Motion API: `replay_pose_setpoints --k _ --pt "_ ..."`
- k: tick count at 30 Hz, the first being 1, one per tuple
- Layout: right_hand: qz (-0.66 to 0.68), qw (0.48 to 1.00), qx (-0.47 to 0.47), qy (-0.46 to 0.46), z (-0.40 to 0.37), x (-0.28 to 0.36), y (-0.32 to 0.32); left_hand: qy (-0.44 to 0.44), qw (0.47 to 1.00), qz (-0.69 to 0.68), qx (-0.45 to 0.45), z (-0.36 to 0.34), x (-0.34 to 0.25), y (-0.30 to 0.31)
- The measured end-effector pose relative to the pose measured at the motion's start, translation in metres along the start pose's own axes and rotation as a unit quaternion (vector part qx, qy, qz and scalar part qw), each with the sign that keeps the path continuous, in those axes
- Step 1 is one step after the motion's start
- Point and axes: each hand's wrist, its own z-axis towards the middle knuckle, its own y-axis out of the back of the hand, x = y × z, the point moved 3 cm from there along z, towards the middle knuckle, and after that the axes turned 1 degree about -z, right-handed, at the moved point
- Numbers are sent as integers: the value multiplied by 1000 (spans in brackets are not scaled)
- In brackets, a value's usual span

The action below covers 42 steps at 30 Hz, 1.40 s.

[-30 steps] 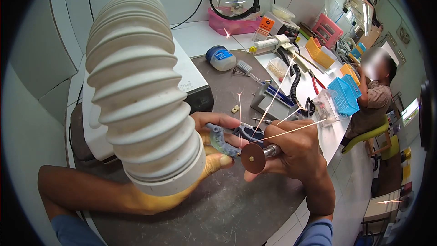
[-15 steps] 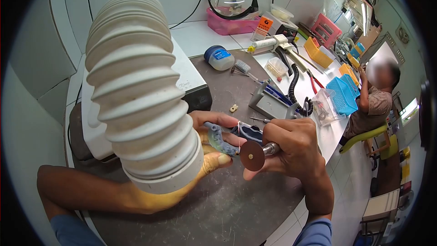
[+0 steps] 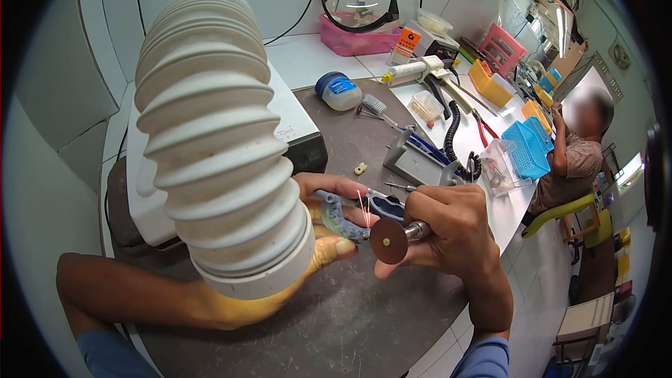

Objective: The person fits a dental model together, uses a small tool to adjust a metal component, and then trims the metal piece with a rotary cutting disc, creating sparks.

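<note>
My left hand (image 3: 325, 250) is closed around a blue-grey dental arch model (image 3: 333, 214), its fingers behind and its thumb in front. My right hand (image 3: 453, 227) grips a metal rotary handpiece (image 3: 418, 229) fitted with a round brown cutting disc (image 3: 385, 248). The disc's left edge meets or nearly meets the model's near end; exact contact is too small to tell. Thin bright streaks like sparks (image 3: 364, 208) rise from there. Just past the hands lies a small cream tooth-like piece (image 3: 360, 168). Part of my left hand and wrist is hidden by a ribbed white hose.
The ribbed white hose (image 3: 210, 119) hangs over the left of the dark mat (image 3: 315, 322). Behind are a blue-lidded jar (image 3: 339, 91), a grey tool holder (image 3: 413, 161), a pink basket (image 3: 357, 38) with safety glasses, and a blue basket (image 3: 525, 147). A person (image 3: 574, 154) sits at right.
More bright streaks show beside the disc, fanning up and to the left, where one thin line showed before. Both hands keep almost the same place and grip.
</note>
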Motion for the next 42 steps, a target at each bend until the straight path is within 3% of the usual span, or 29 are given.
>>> replay_pose_setpoints --k 13,22,26,29,37,42 --pt "3 1000 -6 2 0 1 0 -53 998 -25 17 1 0 -2" --pt "-11 1000 29 4 1 2 3 -33 998 -44 13 1 -1 -3" --pt "-4 1000 3 4 1 0 0 -14 999 -41 4 1 -1 -2" --pt "4 1000 -3 5 1 1 -1 -55 998 -32 13 1 1 -2" --pt "2 1000 -5 -8 0 0 -1 33 998 33 -29 0 1 2" --pt "-6 1000 15 -6 1 0 0 17 999 18 -20 1 1 2"
